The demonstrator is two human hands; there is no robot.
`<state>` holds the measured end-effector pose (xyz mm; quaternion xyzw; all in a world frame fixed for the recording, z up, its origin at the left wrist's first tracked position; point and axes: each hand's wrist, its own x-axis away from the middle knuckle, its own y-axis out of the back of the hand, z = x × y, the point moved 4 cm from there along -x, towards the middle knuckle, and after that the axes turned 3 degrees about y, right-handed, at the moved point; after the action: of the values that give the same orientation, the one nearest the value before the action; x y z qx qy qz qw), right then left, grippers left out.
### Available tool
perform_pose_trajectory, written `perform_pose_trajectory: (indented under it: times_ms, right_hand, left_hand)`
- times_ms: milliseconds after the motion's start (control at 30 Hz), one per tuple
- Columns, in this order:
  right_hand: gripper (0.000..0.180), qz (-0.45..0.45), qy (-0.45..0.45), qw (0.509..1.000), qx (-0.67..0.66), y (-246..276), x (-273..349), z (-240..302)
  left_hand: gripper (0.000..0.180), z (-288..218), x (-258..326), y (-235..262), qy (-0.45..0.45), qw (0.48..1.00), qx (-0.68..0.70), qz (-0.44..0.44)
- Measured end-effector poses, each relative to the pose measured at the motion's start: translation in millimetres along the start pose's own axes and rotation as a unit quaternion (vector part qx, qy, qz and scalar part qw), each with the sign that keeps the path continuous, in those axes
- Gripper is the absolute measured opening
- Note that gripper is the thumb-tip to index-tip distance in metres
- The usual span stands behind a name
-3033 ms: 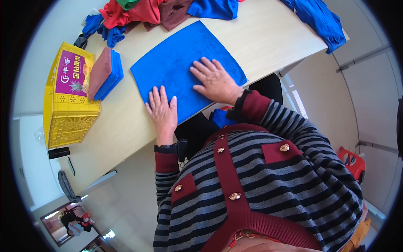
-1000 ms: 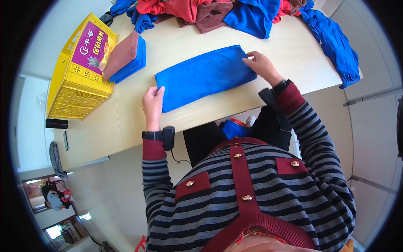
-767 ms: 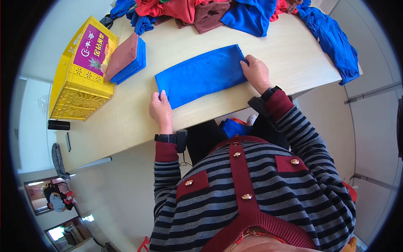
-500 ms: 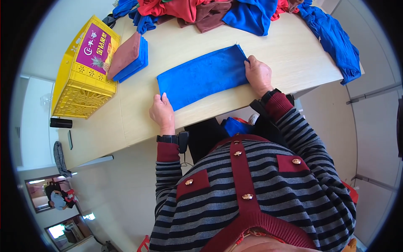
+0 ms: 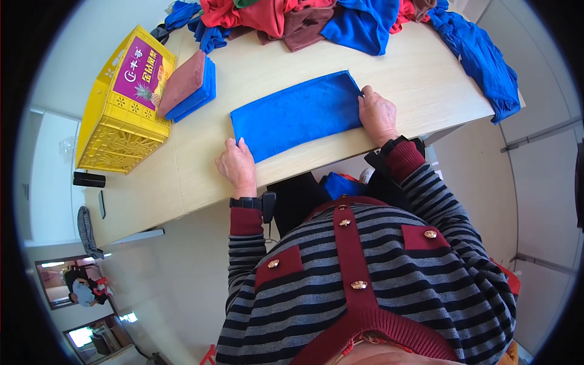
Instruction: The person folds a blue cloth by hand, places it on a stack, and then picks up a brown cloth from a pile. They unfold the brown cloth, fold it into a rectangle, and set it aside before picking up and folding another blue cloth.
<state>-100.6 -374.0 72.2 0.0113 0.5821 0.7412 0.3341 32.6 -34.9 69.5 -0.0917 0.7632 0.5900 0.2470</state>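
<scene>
A blue cloth (image 5: pixel 298 114), folded into a long rectangle, lies on the light wooden table (image 5: pixel 267 67) before me. My left hand (image 5: pixel 238 165) pinches its near left corner, thumb on top. At the right end, my right hand (image 5: pixel 378 115) grips the short edge, fingers closed round it. Between the two hands the cloth looks flat and stretched smooth. To the left, a stack of folded cloths (image 5: pixel 184 85), brown on top and blue beneath, leans against a yellow basket.
The yellow plastic basket (image 5: pixel 125 125) with a purple label stands at the table's left. Heaped red, brown and blue cloths (image 5: pixel 304 24) cover the far edge; a blue cloth (image 5: pixel 480 61) hangs over the right end. A black cylinder (image 5: pixel 89 179) is by the basket.
Both hands keep hold of the blue cloth. Its far right corner, which had loose threads showing, now looks neater, and the right hand has shifted very slightly right.
</scene>
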Motion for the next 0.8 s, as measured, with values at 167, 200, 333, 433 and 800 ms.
perform_pose_trajectory:
  times_ms: [167, 200, 333, 433, 800]
  right_hand:
    - [0.016, 0.016, 0.018, 1.0, 0.015, 10, -4, 2]
    - [0.017, 0.009, 0.04, 0.999, 0.013, 15, 1, 6]
    - [0.023, 0.006, 0.139, 0.99, -0.027, 33, 5, 44]
    - [0.036, 0.051, 0.265, 0.953, -0.136, 17, 16, 103]
    - [0.064, 0.089, 0.261, 0.961, -0.02, -42, 8, 98]
  left_hand:
    - [0.023, 2, 6, 8, 0.009, 1.0, 0.007, 0.009]
    - [0.024, -2, 6, 15, 0.005, 1.0, -0.009, 0.004]
    - [0.03, -27, 2, 37, -0.043, 0.999, 0.015, 0.002]
    - [0.034, -43, 1, 29, -0.126, 0.988, 0.089, 0.033]
    - [0.057, -69, -3, -37, -0.216, 0.96, 0.064, 0.163]
